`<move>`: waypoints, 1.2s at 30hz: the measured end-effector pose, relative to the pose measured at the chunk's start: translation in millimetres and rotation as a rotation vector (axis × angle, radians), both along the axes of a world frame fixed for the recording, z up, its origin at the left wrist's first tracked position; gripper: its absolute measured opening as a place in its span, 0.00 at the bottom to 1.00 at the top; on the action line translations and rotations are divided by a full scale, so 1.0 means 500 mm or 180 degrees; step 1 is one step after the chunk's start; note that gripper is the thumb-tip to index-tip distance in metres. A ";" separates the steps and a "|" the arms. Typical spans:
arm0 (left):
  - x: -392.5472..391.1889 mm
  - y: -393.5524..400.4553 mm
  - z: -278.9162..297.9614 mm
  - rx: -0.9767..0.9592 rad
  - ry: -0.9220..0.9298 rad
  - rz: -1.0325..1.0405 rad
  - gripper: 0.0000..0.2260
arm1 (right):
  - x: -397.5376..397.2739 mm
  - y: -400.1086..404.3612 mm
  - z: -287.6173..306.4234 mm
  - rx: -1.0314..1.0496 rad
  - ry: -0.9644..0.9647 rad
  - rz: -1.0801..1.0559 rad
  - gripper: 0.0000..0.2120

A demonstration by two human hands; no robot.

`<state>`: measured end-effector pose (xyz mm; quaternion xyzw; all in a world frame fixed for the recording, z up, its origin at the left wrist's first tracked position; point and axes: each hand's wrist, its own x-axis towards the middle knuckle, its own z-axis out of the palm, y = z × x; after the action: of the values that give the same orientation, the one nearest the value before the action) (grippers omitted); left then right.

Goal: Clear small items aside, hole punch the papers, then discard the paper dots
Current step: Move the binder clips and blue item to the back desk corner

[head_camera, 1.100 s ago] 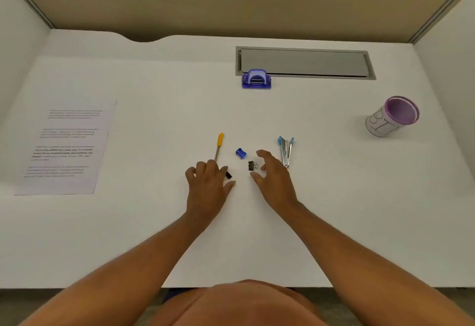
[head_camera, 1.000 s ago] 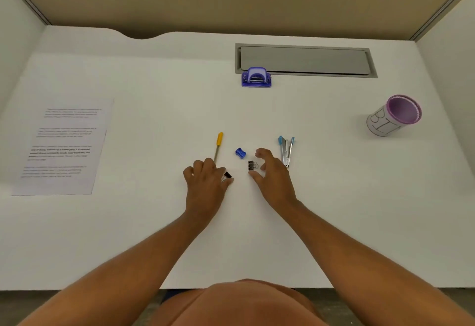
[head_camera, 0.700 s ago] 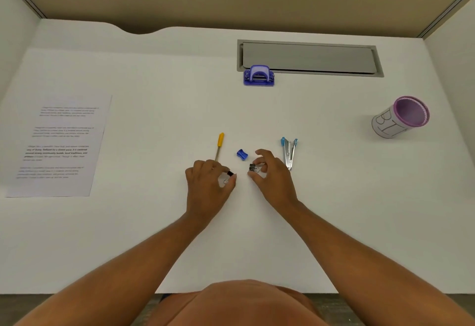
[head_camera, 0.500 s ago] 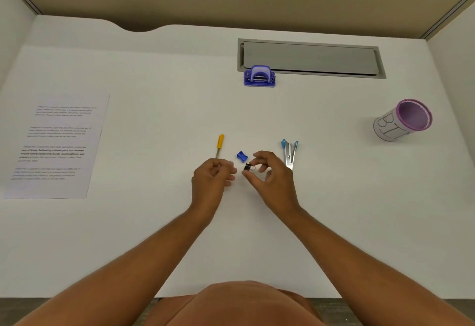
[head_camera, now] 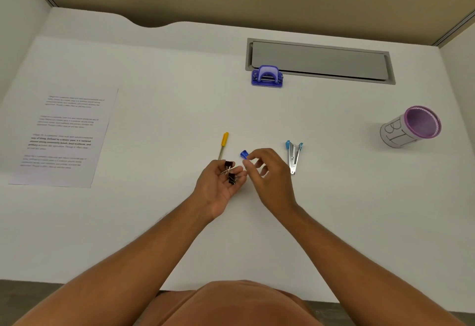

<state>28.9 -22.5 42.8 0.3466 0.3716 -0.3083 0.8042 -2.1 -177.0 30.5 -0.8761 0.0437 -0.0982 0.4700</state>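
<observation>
Turned palm-up since half a second ago, left hand (head_camera: 218,184), now cupping two small black binder clips (head_camera: 230,173) on the loosely curled fingers, one clip passed over from the right. Right hand (head_camera: 267,171) just beside it, thumb and forefinger loosely together at the tips, pinching nothing that can be made out, forefinger right next to the small blue plastic sharpener (head_camera: 244,154) on the white desk (head_camera: 334,210). Lying just left of that, tucked partly behind the left fingertips, a yellow-capped pen (head_camera: 223,143). Lying just right of the right hand, a blue-and-silver staple remover (head_camera: 293,154). Well back near the grey desk hatch (head_camera: 318,61), the purple hole punch (head_camera: 267,77), untouched. Far left, flat on the desk, the printed white sheet of paper (head_camera: 64,135). Far right, a white cup with purple rim (head_camera: 411,127).
</observation>
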 end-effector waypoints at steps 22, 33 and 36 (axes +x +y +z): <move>0.086 0.239 0.034 -0.0117 -0.0266 0.0515 0.08 | 0.115 0.165 -0.016 0.0321 0.0473 -0.0423 0.13; 0.415 0.638 0.040 0.0450 -0.0697 0.0493 0.08 | 0.422 0.536 0.014 0.0460 0.0475 -0.0194 0.15; 0.519 0.713 0.041 0.0866 -0.0881 0.0453 0.08 | 0.522 0.619 0.010 0.0397 0.0439 -0.0083 0.14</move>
<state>288.2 333.9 63.5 0.4640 0.3192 -0.1472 0.8131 259.0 132.3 35.3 -0.8492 0.0934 -0.0408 0.5182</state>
